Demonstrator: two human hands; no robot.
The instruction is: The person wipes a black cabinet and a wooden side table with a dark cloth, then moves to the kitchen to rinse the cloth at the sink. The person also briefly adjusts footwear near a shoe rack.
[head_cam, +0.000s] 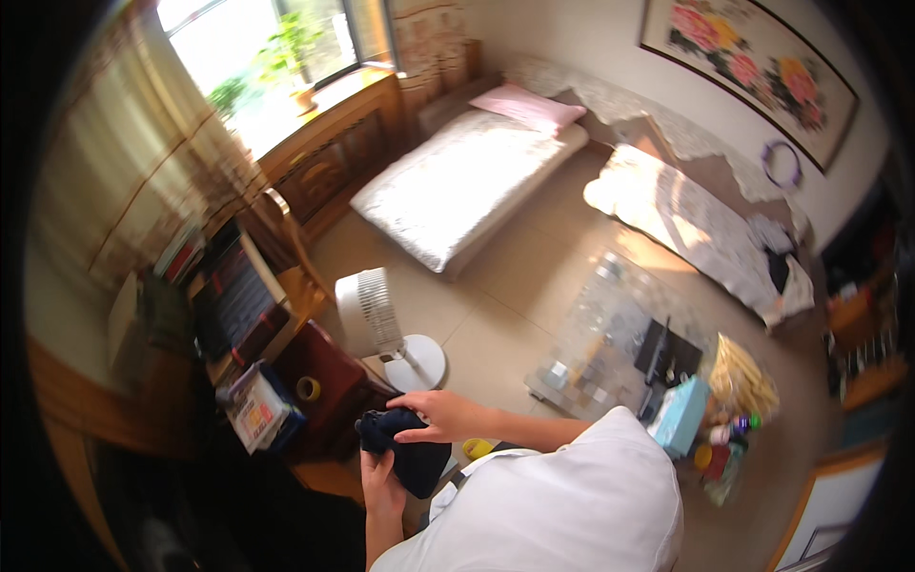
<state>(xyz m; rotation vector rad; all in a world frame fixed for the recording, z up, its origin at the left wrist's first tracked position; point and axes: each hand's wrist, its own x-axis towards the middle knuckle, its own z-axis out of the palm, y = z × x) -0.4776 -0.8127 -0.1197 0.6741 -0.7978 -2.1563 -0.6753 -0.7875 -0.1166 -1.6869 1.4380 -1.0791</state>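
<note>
A dark navy cloth item point(422, 457), bunched up at its top end, hangs in front of my white shirt. My left hand point(382, 477) grips it from below, with the thumb against the bunched part. Over its upper side lies my right hand point(439, 416), thumb and fingers curved onto the fabric. What kind of garment or cloth it is cannot be made out. A yellow slipper point(477, 448) shows on the floor just behind the cloth.
A white fan point(368, 312) stands close ahead. At left, a dark red wooden cabinet point(322, 372) bears a tape roll point(308, 389), beside papers point(256, 416). To the right is a cluttered low table point(572, 365) with a light-blue box point(679, 415). Beyond lie a bed point(457, 186) and a covered sofa point(665, 204).
</note>
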